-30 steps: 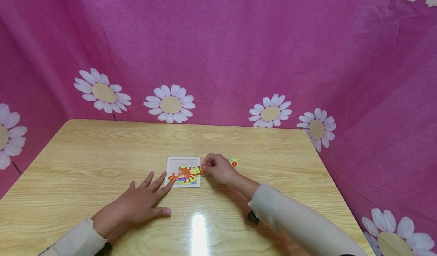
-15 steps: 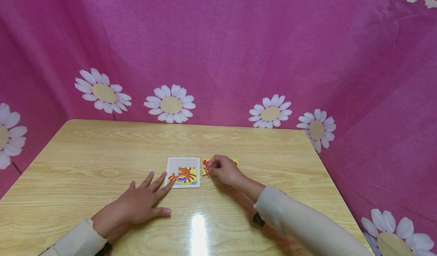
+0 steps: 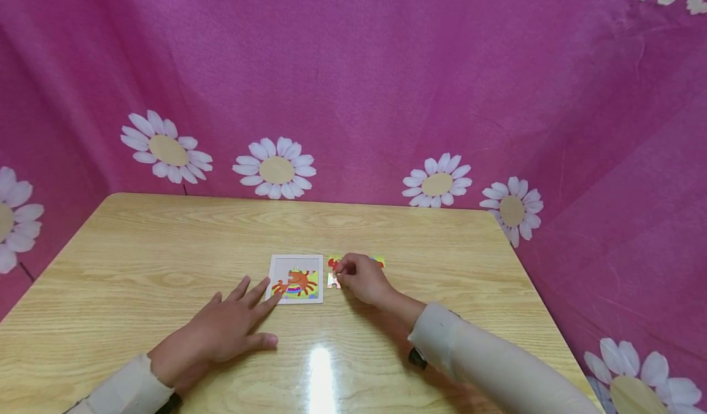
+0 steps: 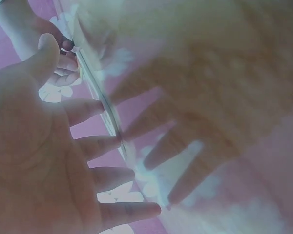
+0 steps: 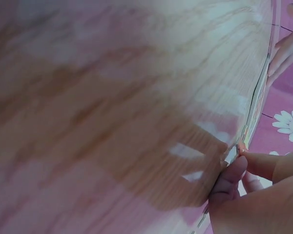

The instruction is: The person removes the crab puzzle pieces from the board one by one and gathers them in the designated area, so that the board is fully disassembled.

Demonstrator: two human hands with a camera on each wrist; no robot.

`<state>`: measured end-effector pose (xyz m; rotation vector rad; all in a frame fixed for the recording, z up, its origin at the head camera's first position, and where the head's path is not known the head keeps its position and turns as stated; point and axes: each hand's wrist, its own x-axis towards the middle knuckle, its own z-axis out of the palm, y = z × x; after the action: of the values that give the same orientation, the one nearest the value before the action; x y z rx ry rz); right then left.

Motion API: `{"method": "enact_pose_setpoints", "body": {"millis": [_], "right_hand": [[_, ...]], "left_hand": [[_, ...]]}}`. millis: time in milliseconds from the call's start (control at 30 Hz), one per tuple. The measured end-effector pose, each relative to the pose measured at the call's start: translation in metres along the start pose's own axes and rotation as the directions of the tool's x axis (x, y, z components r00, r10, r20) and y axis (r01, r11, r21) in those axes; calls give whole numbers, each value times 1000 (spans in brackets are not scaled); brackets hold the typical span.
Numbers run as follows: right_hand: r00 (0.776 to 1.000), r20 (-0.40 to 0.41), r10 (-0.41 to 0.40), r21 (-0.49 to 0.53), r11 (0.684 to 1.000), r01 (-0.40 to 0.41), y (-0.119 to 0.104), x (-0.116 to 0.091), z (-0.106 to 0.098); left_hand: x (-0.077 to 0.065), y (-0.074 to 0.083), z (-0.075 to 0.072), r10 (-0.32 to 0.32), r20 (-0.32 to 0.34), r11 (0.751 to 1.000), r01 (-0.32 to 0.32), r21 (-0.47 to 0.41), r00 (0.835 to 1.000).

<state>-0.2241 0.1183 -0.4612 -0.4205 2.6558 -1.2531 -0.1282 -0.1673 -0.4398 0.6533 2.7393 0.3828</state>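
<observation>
My left hand (image 3: 226, 325) lies with its fingers spread, the fingertips touching the left side of a small white puzzle tray (image 3: 297, 256). Inside the tray, joined puzzle pieces (image 3: 301, 284) show an orange crab on yellow in the lower part, while the grey base shows above them. Just right of the tray, my right hand (image 3: 366, 280) pinches a puzzle piece (image 3: 333, 281) between thumb and fingers. That piece is tilted and catches the light; in the right wrist view only a sliver of the piece (image 5: 241, 147) shows at the fingertips.
Loose red-and-yellow puzzle pieces (image 3: 380, 261) lie beyond my right hand, partly covered by it. The wooden table (image 3: 166, 242) ends at a pink curtain (image 3: 353, 83) with white flowers. Light reflects off the tabletop in front of the tray.
The right hand has drawn the puzzle piece from the tray's right edge over to the right and tilted it. My left hand has stayed in place.
</observation>
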Motion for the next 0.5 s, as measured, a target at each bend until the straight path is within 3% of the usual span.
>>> {"method": "enact_pose_setpoints", "body": {"millis": [267,500], "right_hand": [[1000,5,14,14,1000,-15,1,4,0],[999,-5,-37,23,999,37,-5,8,2]], "left_hand": [[4,3,-4,-13,1,1000,13,-3,1000],[10,7,-5,-33,-9,999,33,9,999]]}}
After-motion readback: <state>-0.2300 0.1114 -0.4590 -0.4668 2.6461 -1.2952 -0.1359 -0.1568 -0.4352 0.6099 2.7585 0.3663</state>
